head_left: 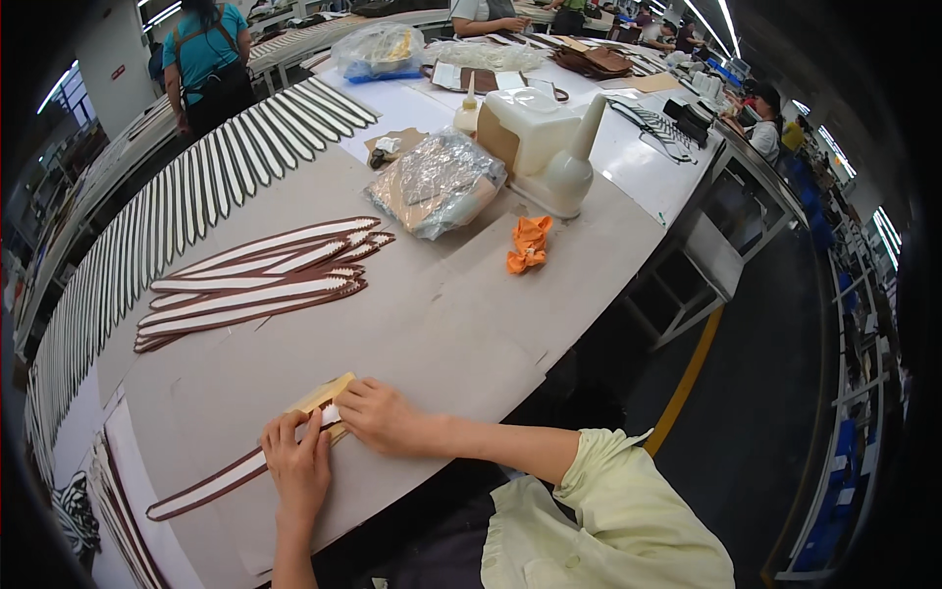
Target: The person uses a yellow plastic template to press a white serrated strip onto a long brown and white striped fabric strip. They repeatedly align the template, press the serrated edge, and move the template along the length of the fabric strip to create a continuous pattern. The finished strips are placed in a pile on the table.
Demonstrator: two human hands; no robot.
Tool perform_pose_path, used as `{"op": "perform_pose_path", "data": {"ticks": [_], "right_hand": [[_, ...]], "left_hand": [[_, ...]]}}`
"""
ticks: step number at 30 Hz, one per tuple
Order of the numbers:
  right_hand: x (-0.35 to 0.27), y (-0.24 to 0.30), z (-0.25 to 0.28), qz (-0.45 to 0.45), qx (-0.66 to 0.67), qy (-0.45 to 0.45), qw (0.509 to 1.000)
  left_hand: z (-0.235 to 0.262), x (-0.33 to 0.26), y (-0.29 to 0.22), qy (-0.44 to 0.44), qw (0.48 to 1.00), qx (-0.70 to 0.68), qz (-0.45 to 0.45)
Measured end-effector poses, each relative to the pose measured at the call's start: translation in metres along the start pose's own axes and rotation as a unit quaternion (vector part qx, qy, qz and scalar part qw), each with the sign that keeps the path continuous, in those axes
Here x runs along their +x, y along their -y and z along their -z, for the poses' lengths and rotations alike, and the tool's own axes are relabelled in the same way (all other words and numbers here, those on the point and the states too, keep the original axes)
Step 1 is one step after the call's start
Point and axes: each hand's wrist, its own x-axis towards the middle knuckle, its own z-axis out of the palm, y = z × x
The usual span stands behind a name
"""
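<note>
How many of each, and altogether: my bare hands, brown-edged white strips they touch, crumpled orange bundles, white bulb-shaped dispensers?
Bare hands: 2 (left hand, right hand)
Brown-edged white strip: 1
Crumpled orange bundle: 1
White bulb-shaped dispenser: 1
Total: 5

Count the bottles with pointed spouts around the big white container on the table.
2: a small bottle left of the white container, and a large round one at its right. More could be hidden behind it.

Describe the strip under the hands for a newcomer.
On the big grey table, find the left hand and right hand at its near edge. The brown-edged white strip runs from them toward the picture's lower left. Unlike the similar piled strips beyond, it lies singly.
</note>
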Motion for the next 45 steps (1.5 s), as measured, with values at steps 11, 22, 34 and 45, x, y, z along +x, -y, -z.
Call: {"op": "perform_pose_path", "data": {"ticks": [11,22,34,45], "right_hand": [[0.012,0.006,0.006,-0.128,0.062,-0.015,0.99],[0.018,0.002,0.002,-0.134,0.073,-0.002,0.988],[0.019,-0.007,0.013,-0.131,0.133,0.024,0.982],[0.019,-0.013,0.014,-0.085,0.083,0.04,0.992]], "left_hand": [[0.007,-0.042,-0.023,0.02,0.998,-0.022,0.051],[-0.003,-0.027,-0.024,0.022,1.0,-0.015,0.009],[-0.011,-0.021,-0.024,0.018,0.999,-0.032,0.003],[-0.014,-0.022,-0.029,0.038,0.999,0.012,-0.005]]}}
